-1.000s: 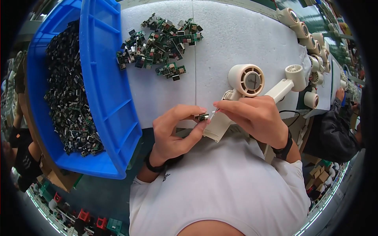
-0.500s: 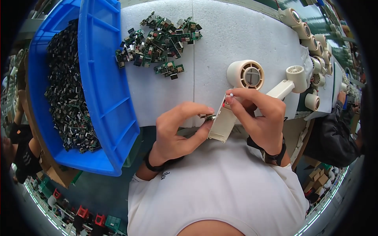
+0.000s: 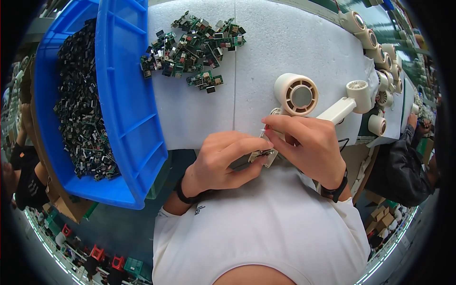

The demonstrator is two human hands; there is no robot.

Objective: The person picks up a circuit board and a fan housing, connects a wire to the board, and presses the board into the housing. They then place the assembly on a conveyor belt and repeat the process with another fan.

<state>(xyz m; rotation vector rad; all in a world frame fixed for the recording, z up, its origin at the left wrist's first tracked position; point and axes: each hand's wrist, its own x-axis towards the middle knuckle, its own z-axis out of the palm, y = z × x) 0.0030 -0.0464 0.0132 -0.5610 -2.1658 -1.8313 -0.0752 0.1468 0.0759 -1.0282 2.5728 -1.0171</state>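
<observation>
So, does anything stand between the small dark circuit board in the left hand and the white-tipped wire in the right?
The index finger of the left hand lies between the circuit board and the wire in this view; no loose object visibly does.

A head-worn fisheye camera looks down at close range, shirt at six o'clock, table toward twelve.

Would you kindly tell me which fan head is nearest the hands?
The fan head just beyond the right hand, showing a grey disc; the other heads sit farther right.
</observation>
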